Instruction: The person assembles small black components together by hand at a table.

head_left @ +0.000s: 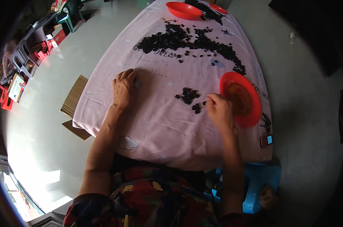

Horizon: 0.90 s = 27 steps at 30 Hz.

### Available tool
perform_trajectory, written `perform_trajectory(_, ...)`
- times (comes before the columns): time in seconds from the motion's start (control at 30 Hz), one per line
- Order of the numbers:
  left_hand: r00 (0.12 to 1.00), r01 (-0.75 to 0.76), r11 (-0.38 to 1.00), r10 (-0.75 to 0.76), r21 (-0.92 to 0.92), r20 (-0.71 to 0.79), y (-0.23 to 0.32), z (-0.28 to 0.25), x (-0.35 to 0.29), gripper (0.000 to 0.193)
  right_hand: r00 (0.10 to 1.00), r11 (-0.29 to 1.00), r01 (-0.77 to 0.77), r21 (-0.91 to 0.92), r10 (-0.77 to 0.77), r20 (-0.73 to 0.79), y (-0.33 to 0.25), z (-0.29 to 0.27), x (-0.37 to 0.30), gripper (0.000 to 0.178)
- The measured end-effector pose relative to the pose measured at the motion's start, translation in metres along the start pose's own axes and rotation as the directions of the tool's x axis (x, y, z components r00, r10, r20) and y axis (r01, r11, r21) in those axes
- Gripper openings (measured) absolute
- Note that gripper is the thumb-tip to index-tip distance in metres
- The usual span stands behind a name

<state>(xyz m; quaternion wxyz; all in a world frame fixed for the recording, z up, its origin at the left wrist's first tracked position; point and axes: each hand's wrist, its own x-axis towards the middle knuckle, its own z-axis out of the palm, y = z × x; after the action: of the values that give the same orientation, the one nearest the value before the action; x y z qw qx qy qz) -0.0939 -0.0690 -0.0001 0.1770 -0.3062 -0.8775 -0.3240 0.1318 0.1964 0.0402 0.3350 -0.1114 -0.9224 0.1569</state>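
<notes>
On the left side of the pink cloth, my left hand point(123, 90) rests with its fingers loosely bent and apart, holding nothing that shows. My right hand point(220, 109) is closed in a pinch just left of the red plate point(256, 109). A small black piece point(204, 103) shows beside its fingertips; whether they grip it or another is hidden. Between my hands lies a small cluster of black pieces point(188, 95), with a few more point(196, 108) just nearer. The plate's middle looks brownish, and its contents are hard to make out.
A large spread of black pieces point(164, 39) covers the table's far part. Beyond it stand a red bowl point(183, 10) and another red dish point(218, 8). A small device with a lit screen point(266, 140) lies at the right edge. A blue stool point(260, 181) stands below; cardboard point(75, 96) sits left.
</notes>
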Motion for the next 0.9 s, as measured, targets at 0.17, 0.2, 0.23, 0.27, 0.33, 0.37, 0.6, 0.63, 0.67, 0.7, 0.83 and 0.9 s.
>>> perform_trajectory(0.17,0.996,0.015,0.997,-0.008,0.076,-0.091,-0.013,0.004,-0.001,0.034,0.991,0.991,0.135,0.007,-0.135,-0.015,-0.004,0.044,0.003,0.014)
perform_trajectory(0.2,0.988,0.006,0.995,0.010,0.102,-0.155,-0.013,0.005,0.000,0.033,0.990,0.990,0.139,0.008,-0.139,-0.015,-0.002,0.043,0.000,0.014)
perform_trajectory(0.23,0.988,0.013,0.994,0.004,0.107,-0.158,-0.016,0.005,-0.001,0.033,0.996,0.995,0.085,0.045,-0.083,-0.030,-0.003,0.041,-0.005,0.015)
perform_trajectory(0.27,0.988,0.026,0.997,-0.015,0.071,-0.152,-0.018,0.006,-0.001,0.032,0.999,0.996,0.029,0.083,-0.026,-0.043,-0.003,0.038,-0.008,0.015)
perform_trajectory(0.33,0.989,0.033,0.999,-0.028,0.030,-0.146,-0.021,0.008,0.000,0.031,0.990,0.999,-0.034,0.000,0.033,-0.138,0.010,0.019,-0.006,0.015)
perform_trajectory(0.37,0.991,0.027,0.999,-0.023,0.028,-0.129,-0.024,0.008,0.000,0.031,0.981,0.996,-0.075,-0.056,0.063,-0.181,0.016,0.005,-0.001,0.016)
perform_trajectory(0.6,0.988,0.084,0.996,-0.082,0.014,-0.127,-0.019,0.006,0.002,0.032,0.893,0.782,-0.433,-0.449,0.441,-0.094,0.086,-0.037,0.023,0.023)
perform_trajectory(0.63,0.989,0.082,0.996,-0.080,0.016,-0.126,-0.018,0.006,0.002,0.032,0.888,0.765,-0.439,-0.471,0.449,-0.098,0.093,-0.033,0.023,0.024)
perform_trajectory(0.67,0.989,0.079,0.997,-0.076,0.017,-0.124,-0.015,0.006,0.002,0.031,0.888,0.765,-0.441,-0.470,0.450,-0.101,0.104,-0.031,0.022,0.024)
perform_trajectory(0.7,0.990,0.075,0.997,-0.072,0.018,-0.122,-0.013,0.006,0.003,0.031,0.911,0.810,-0.368,-0.457,0.413,-0.001,0.115,-0.028,0.021,0.027)
perform_trajectory(0.83,0.991,0.070,0.997,-0.066,0.036,-0.116,-0.016,0.007,0.003,0.031,0.910,0.869,-0.337,-0.362,0.400,0.112,0.124,-0.013,0.032,0.031)
perform_trajectory(0.9,0.991,0.042,0.997,-0.034,0.061,-0.128,-0.021,0.007,0.001,0.031,0.953,0.893,-0.280,-0.352,0.301,0.008,0.121,0.005,0.047,0.026)
